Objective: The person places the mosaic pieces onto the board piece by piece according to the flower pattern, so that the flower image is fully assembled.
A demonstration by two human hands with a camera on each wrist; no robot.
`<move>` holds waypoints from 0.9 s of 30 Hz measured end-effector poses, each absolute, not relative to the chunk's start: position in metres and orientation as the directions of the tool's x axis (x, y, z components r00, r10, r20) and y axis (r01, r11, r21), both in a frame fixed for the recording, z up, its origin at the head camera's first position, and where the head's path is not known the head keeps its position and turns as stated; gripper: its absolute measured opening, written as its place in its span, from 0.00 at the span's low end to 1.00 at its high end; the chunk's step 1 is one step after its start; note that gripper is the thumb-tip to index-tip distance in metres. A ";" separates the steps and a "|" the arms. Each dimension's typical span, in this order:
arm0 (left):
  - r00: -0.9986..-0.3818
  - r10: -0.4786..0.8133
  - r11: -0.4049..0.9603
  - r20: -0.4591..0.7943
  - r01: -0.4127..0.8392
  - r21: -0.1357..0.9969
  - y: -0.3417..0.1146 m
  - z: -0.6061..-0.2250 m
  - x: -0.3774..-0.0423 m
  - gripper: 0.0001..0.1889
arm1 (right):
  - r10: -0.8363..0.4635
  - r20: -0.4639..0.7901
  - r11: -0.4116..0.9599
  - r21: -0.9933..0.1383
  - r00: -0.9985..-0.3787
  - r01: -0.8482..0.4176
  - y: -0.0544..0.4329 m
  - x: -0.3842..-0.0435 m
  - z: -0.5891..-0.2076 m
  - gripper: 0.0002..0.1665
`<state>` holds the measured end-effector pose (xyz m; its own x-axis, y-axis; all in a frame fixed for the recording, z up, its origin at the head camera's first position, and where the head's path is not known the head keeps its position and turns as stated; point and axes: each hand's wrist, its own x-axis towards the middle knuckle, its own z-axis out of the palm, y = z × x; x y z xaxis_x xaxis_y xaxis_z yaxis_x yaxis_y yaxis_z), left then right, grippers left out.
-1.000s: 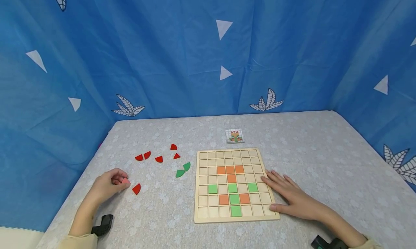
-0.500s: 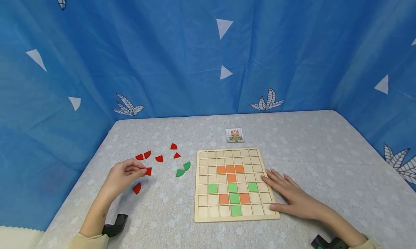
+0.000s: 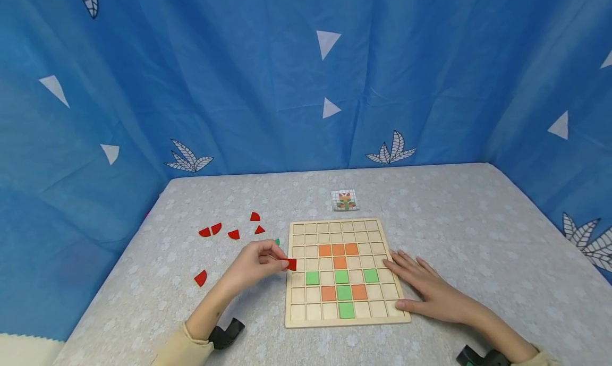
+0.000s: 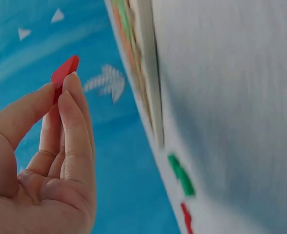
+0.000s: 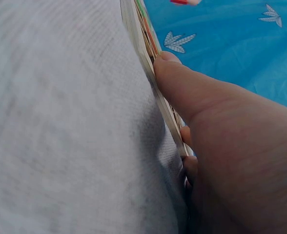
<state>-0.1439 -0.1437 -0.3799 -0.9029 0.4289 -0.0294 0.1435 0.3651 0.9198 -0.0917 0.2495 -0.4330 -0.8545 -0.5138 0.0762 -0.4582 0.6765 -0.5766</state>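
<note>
No readable text or numbers.

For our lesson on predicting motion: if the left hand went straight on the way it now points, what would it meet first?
Probably the board: in the head view, the red tile in the left hand overlaps the board's left rim. Its height is unclear, so it might pass above.

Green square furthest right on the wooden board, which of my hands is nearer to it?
Right: your right hand rests at the right edge of the wooden board, close to that green square. Your left hand is across at the left edge, pinching a red piece.
</note>
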 end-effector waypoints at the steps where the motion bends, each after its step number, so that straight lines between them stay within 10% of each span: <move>1: -0.894 0.447 0.359 -0.033 0.146 0.922 -0.139 -0.383 -0.143 0.05 | -0.514 0.078 0.677 -0.575 -0.854 -0.459 0.249 -0.092 -0.433 0.45; 27: -0.853 0.521 0.485 -0.036 0.261 0.835 -0.103 -0.401 -0.125 0.06 | -0.517 0.085 0.670 -0.579 -0.852 -0.464 0.250 -0.093 -0.434 0.45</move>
